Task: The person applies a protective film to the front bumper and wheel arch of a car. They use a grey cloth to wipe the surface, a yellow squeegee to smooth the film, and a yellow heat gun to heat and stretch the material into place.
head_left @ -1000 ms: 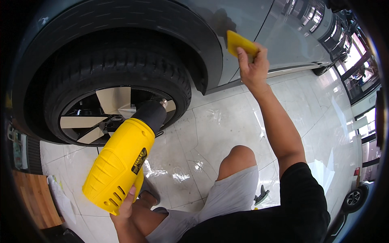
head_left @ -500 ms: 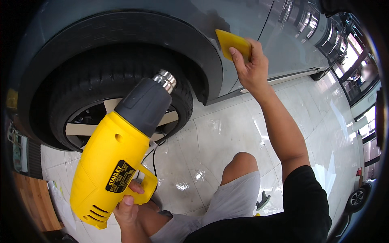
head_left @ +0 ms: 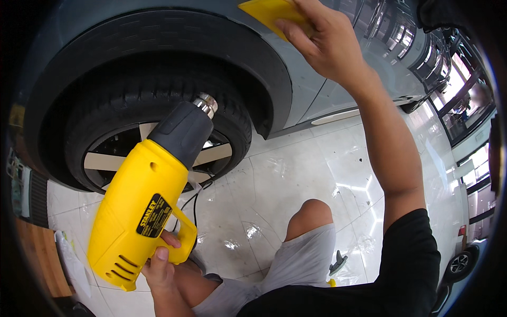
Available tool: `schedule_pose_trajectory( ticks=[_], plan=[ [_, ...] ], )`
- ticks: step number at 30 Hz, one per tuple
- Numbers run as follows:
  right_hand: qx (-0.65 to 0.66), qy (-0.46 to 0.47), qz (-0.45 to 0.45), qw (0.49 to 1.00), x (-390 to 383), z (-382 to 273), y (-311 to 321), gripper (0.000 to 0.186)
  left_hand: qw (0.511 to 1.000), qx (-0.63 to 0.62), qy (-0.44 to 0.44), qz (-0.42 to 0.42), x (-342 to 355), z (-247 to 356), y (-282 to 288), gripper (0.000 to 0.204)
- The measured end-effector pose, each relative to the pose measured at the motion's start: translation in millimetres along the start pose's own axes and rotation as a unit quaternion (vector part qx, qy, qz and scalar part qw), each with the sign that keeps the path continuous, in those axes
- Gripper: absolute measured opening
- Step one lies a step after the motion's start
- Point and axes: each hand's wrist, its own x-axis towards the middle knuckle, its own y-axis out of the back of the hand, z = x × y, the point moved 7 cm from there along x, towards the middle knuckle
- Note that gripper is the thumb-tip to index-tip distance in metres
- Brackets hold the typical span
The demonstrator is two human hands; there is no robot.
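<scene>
My left hand (head_left: 162, 264) is closed round the handle of a yellow and black heat gun (head_left: 145, 198). Its metal nozzle points up and to the right, in front of the car's tire (head_left: 232, 113). My right hand (head_left: 330, 45) is raised at the top of the view, pinching a flat yellow squeegee (head_left: 272, 15) between thumb and fingers. The squeegee's edge is close to the grey body panel above the black wheel arch trim (head_left: 264, 58); I cannot tell whether it touches. A dark cord hangs from the heat gun.
The grey car (head_left: 322, 79) fills the upper part of the view. Below lies a glossy tiled floor (head_left: 274, 169). A small dark grey tool (head_left: 338, 262) rests by my knee. A wooden board (head_left: 39, 259) is at the lower left, and another car's wheel (head_left: 460, 262) at the right.
My right hand has moved up and left with the squeegee, higher on the panel. The heat gun has shifted slightly left and down. The dark patch on the panel is out of sight.
</scene>
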Motion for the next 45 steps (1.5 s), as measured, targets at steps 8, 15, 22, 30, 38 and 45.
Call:
schedule_pose_trajectory(
  ticks=[8,15,22,30,38,45],
  plan=[
    [-0.145,0.021,-0.03,0.989,-37,17,-15,0.025,0.992,0.106,0.053,0.029,-2,-8,14,0.044],
    [-0.122,-0.067,0.004,0.99,-101,41,-31,0.024,0.966,0.198,0.152,0.067,-17,-22,27,0.025],
    [-0.119,0.006,0.055,0.991,-60,13,-16,0.024,0.966,0.221,0.134,-0.009,-22,-28,28,0.039],
    [-0.16,0.049,0.005,0.986,-52,11,-24,0.025,0.982,0.159,0.103,0.014,-23,-27,18,0.046],
    [-0.148,-0.094,0.037,0.984,-141,62,-45,0.025,0.988,0.129,0.088,-0.003,-31,-37,23,0.047],
    [-0.09,-0.14,0.114,0.979,-164,61,-44,0.021,0.988,0.14,0.064,0.003,-37,-36,24,0.047]
  ],
)
